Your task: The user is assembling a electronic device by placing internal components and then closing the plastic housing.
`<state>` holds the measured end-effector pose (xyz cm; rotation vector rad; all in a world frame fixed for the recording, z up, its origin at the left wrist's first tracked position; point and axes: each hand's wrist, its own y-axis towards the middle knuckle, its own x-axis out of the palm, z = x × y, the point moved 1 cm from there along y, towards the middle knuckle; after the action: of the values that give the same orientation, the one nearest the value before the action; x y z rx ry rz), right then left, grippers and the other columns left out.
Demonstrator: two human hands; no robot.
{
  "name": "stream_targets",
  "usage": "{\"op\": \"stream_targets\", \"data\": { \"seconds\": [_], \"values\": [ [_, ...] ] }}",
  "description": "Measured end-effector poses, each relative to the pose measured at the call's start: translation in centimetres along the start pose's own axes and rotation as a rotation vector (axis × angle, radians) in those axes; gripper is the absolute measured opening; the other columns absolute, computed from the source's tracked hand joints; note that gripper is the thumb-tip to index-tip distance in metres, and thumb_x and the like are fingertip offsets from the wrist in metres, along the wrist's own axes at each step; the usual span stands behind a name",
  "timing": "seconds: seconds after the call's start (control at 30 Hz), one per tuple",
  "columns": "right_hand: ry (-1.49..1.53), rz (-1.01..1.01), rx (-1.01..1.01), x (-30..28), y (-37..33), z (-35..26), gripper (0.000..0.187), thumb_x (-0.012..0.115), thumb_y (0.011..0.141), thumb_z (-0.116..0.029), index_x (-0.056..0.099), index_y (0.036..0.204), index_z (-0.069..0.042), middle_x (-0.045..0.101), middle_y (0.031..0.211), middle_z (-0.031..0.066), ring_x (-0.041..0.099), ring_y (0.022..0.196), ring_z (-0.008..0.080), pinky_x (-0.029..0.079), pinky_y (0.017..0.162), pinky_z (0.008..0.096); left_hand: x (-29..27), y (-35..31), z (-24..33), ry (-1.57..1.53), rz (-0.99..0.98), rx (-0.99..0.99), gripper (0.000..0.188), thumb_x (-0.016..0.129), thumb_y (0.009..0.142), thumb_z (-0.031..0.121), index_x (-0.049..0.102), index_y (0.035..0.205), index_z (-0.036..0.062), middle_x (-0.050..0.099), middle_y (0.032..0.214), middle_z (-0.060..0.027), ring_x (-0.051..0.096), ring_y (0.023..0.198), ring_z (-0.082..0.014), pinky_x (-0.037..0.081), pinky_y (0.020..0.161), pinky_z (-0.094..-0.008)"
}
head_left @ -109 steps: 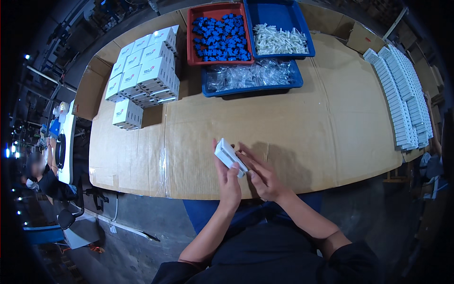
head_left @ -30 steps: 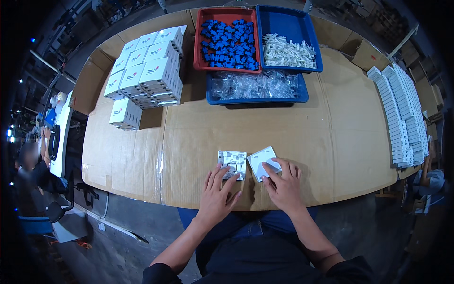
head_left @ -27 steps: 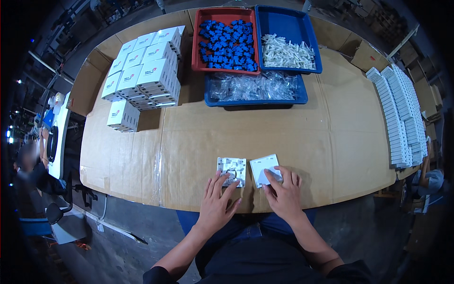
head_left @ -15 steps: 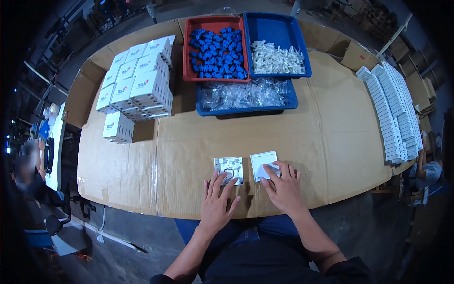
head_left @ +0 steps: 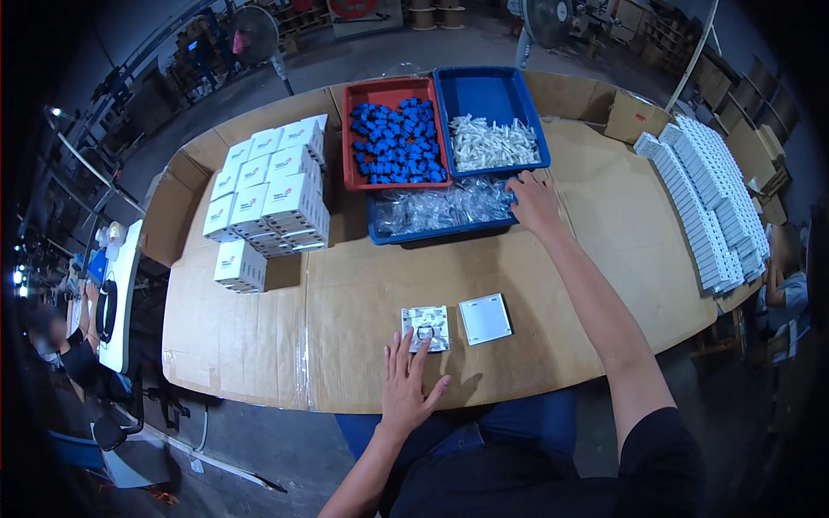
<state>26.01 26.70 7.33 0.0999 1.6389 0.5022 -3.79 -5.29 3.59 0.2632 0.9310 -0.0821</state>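
Note:
My left hand (head_left: 406, 387) lies with fingers spread at the near edge of a white square faceplate base (head_left: 426, 321), which has a dark loop and small fittings on it. The fingertips touch or nearly touch the base. A plain white square cover plate (head_left: 485, 319) lies just to its right, with no hand on it. My right hand (head_left: 536, 202) is stretched out to the right end of a blue tray (head_left: 449, 234) of clear plastic bags (head_left: 440, 205). Its fingers are bent but apart, and I see nothing held in them.
Behind the bags stand a red tray (head_left: 348, 154) of blue clips (head_left: 395, 142) and a blue tray (head_left: 484, 91) of small white parts (head_left: 494, 142). White boxes (head_left: 275, 190) are stacked at left, white plates (head_left: 704, 203) in rows at right. Cardboard walls (head_left: 164, 216) edge the table.
My right hand has left the cover plate and moved forward to the tray of bags. My left hand stays by the base. The view has tilted up.

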Motion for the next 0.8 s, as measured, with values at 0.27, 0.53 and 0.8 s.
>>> {"op": "stream_targets", "data": {
  "seconds": [0.27, 0.53, 0.8],
  "values": [
    [0.106, 0.242, 0.014, 0.6, 0.8, 1.5, 0.008, 0.073, 0.087, -0.015, 0.074, 0.095, -0.013, 0.067, 0.096, 0.0042, 0.066, 0.093, 0.0253, 0.051, 0.079, 0.0421, 0.0, -0.5, -0.1, -0.152, 0.122, 0.004, 0.067, 0.073, 0.094, 0.032, 0.047, 0.151, 0.0088, 0.037, 0.160, -0.0187, 0.029, 0.153, -0.0417, 0.025, 0.124, -0.0557],
    [1.347, -0.036, 0.378, -6.0, -6.5, -1.8, 0.017, 0.073, 0.097, -0.015, 0.076, 0.106, 0.000, 0.074, 0.093, 0.0028, 0.061, 0.077, 0.0073, 0.047, 0.071, 0.0250, -0.6, 1.9, 1.0, -0.606, 0.407, -0.157, 0.032, 0.064, 0.099, 0.006, 0.062, 0.130, 0.0012, 0.066, 0.123, -0.0137, 0.064, 0.116, -0.0258, 0.049, 0.102, -0.0355],
    [1.670, -0.337, 0.408, -8.9, -19.6, -11.0, 0.011, 0.071, 0.096, -0.004, 0.075, 0.106, 0.001, 0.074, 0.095, 0.0029, 0.064, 0.084, 0.0076, 0.049, 0.075, 0.0230, 0.6, 7.4, 6.0, -1.243, 0.199, -0.356, 0.024, 0.058, 0.108, 0.017, 0.068, 0.116, -0.0027, 0.066, 0.092, -0.0017, 0.057, 0.083, -0.0060, 0.047, 0.072, -0.0232]
  ]
}}
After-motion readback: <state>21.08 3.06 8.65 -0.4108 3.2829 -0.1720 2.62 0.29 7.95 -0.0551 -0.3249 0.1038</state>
